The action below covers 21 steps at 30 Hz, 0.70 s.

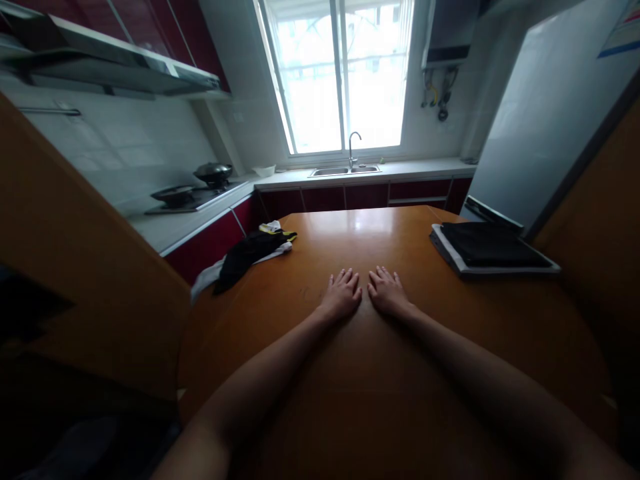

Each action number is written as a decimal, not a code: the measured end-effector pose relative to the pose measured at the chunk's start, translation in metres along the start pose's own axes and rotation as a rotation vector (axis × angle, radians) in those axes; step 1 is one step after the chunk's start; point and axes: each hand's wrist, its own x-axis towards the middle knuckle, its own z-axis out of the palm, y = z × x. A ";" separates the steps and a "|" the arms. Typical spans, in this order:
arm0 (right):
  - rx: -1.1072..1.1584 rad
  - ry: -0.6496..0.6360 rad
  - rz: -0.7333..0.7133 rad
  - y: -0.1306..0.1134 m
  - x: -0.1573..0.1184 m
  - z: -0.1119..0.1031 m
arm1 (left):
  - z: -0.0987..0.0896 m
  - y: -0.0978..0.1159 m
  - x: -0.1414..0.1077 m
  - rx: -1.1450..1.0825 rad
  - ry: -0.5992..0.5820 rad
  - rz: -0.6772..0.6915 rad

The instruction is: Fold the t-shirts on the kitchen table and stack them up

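Observation:
My left hand [341,293] lies palm down on the brown wooden table [360,360], its fingers spread and pointing away from me. Beside it, a small gap apart, my right hand [387,291] rests flat on the same tabletop with its fingers also apart. Neither hand holds anything. To the left, a crumpled heap of black, white and yellow clothes [245,257] hangs partly over the table's edge. A stack of neatly folded dark and light cloth [493,247] sits at the right side of the table.
Behind the table runs a white counter [295,177] with a sink [345,171] and faucet [353,148] under a bright window. On the left are a stove with a lidded pot [214,173] and a wok [173,194]. A refrigerator [545,113] stands at right.

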 end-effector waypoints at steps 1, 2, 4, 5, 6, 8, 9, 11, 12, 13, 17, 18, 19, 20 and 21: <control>-0.004 -0.004 0.002 0.001 0.000 0.001 | -0.001 0.000 0.000 -0.002 -0.006 -0.003; -0.006 -0.007 0.001 0.001 0.001 0.002 | -0.001 0.001 0.000 -0.003 -0.012 -0.005; -0.009 -0.005 -0.003 0.003 0.001 0.004 | -0.003 0.002 -0.001 -0.007 -0.017 -0.006; -0.011 -0.002 -0.006 0.003 0.001 0.004 | -0.004 0.003 -0.002 -0.008 -0.019 -0.005; -0.014 0.001 -0.008 0.004 0.001 0.005 | -0.005 0.003 -0.002 -0.008 -0.019 -0.006; -0.020 0.008 -0.008 0.003 0.001 0.005 | -0.004 0.003 -0.004 -0.008 -0.013 -0.006; -0.024 0.010 -0.006 0.003 0.000 0.004 | -0.003 0.003 -0.004 -0.010 -0.006 -0.005; -0.030 0.009 -0.004 0.002 -0.001 0.002 | 0.000 0.002 -0.003 -0.021 0.014 0.000; -0.032 0.009 -0.004 0.002 -0.001 0.001 | 0.001 -0.001 -0.001 -0.036 0.024 0.012; -0.033 0.009 -0.006 0.001 -0.002 0.000 | 0.001 -0.004 0.002 -0.061 0.037 0.027; -0.035 0.000 -0.005 0.002 -0.002 -0.001 | -0.016 -0.040 0.019 -0.191 0.205 -0.056; -0.036 -0.003 -0.004 0.003 -0.002 -0.001 | -0.024 -0.056 0.022 -0.194 0.261 -0.113; -0.038 -0.004 -0.004 0.003 -0.002 0.000 | -0.034 -0.075 0.023 -0.183 0.306 -0.161; -0.040 -0.006 -0.004 0.004 -0.001 0.001 | -0.044 -0.096 0.022 -0.165 0.352 -0.207; -0.040 -0.006 -0.007 0.004 -0.001 0.002 | -0.054 -0.117 0.018 -0.145 0.399 -0.260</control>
